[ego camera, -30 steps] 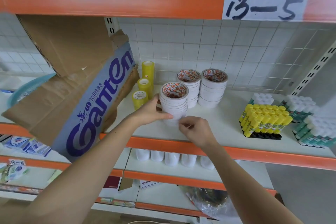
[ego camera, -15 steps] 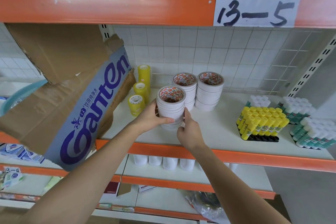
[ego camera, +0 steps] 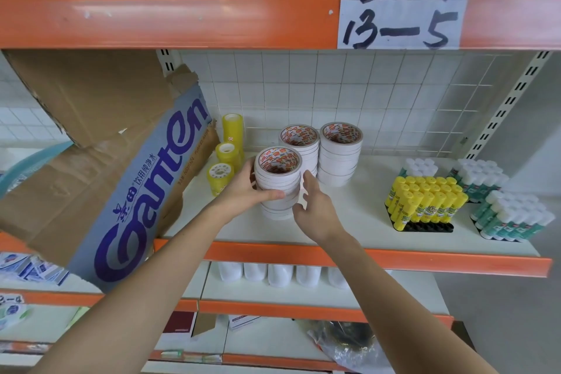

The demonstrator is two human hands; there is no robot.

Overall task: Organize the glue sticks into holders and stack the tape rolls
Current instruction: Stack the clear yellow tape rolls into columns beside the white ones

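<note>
A stack of white tape rolls (ego camera: 277,179) stands at the front of the white shelf (ego camera: 358,215). My left hand (ego camera: 243,190) grips this stack from the left, thumb across its front. My right hand (ego camera: 312,209) touches its right side with fingers loosely spread. Two more white tape stacks (ego camera: 340,155) stand behind. Yellow tape rolls (ego camera: 226,158) sit to the left. Yellow glue sticks (ego camera: 425,202) fill a black holder (ego camera: 425,227) on the right, with white-capped green glue sticks (ego camera: 513,215) beside them.
A torn cardboard box (ego camera: 121,179) leans in from the left, close to the yellow rolls. An orange beam (ego camera: 182,21) with a "13-5" label runs overhead. White containers (ego camera: 279,275) line the lower shelf. A wire grid backs the shelf.
My right hand rose from the shelf front to the right side of the front tape stack. My left hand kept its grip on the stack. The camera moved slightly closer.
</note>
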